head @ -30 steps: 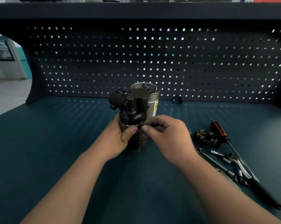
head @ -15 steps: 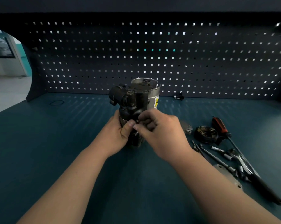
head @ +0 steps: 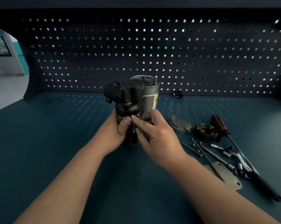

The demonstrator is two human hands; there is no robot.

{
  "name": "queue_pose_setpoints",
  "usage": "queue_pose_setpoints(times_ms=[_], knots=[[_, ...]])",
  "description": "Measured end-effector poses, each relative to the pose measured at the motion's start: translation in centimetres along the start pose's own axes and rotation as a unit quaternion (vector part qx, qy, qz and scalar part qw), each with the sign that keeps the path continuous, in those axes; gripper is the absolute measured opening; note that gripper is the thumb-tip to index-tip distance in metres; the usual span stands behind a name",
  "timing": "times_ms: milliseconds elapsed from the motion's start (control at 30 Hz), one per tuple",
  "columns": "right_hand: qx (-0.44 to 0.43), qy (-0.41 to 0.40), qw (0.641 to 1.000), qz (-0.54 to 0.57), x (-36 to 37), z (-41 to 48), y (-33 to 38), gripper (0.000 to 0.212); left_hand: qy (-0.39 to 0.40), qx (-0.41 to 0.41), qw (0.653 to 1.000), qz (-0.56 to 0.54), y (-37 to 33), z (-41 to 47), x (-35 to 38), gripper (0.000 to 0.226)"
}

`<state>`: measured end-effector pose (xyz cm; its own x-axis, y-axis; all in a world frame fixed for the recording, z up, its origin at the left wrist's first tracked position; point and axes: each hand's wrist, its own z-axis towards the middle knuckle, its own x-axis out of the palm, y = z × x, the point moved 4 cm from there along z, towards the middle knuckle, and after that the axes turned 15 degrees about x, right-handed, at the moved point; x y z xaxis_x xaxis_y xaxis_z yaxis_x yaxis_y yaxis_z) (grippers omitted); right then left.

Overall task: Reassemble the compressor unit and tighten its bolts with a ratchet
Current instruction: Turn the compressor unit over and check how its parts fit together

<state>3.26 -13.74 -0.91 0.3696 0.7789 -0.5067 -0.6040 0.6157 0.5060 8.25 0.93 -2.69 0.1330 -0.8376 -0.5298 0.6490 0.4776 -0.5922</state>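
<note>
From the head view, the compressor unit [head: 133, 101] stands upright in the middle of the counter [head: 55, 143], in front of the pegboard [head: 152, 54]. My left hand [head: 115, 131] holds its lower body, with the fingers curled round it and the thumb on the front. My right hand [head: 154, 135] pinches a thin dark pin [head: 134, 128] between thumb and first finger, right against the unit. At 3 o'clock from the unit lie a round cover plate [head: 181, 123], a black round part [head: 205, 130] and a screwdriver [head: 218, 123]. At 4 o'clock lie long bolts [head: 199, 147], the ratchet [head: 249, 165] and a flat plate [head: 225, 173]. A rubber ring [head: 54, 101] lies at 10 o'clock.
</note>
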Motion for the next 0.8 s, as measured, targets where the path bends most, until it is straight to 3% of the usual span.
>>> queue_pose_setpoints(times_ms=[233,367,467,533,567,633,700,800], knots=[[-0.039,0.048,0.996,-0.062,-1.1,0.6,-1.2,0.042,0.02,0.003,0.999,0.038,0.0,-0.1,0.0,0.093],[-0.008,0.058,0.998,0.014,-0.9,0.9,-1.9,0.041,0.025,0.007,0.999,0.038,0.3,-0.2,0.1,0.084],[0.168,-0.006,0.98,0.102,-1.3,3.4,-4.9,0.052,0.032,-0.01,0.999,0.03,0.5,-0.2,0.1,0.076],[0.304,0.082,0.936,0.159,-0.3,5.3,-6.8,0.079,0.033,-0.023,0.999,0.017,0.6,-0.2,0.0,0.076],[0.332,0.138,0.913,0.194,0.6,6.1,-7.4,0.086,0.034,-0.03,0.999,0.004,0.6,-0.2,-0.1,0.076],[0.344,0.201,0.883,0.247,2.1,7.0,-7.9,0.071,0.038,-0.044,0.998,-0.027,0.7,-0.1,-0.5,0.075],[0.333,0.197,0.891,0.238,2.9,7.3,-7.9,0.048,0.042,-0.043,0.997,-0.057,0.9,-0.1,-1.1,0.079],[0.319,0.145,0.908,0.229,3.3,6.7,-7.8,0.055,0.051,-0.055,0.993,-0.093,0.9,-0.2,-1.9,0.078]])
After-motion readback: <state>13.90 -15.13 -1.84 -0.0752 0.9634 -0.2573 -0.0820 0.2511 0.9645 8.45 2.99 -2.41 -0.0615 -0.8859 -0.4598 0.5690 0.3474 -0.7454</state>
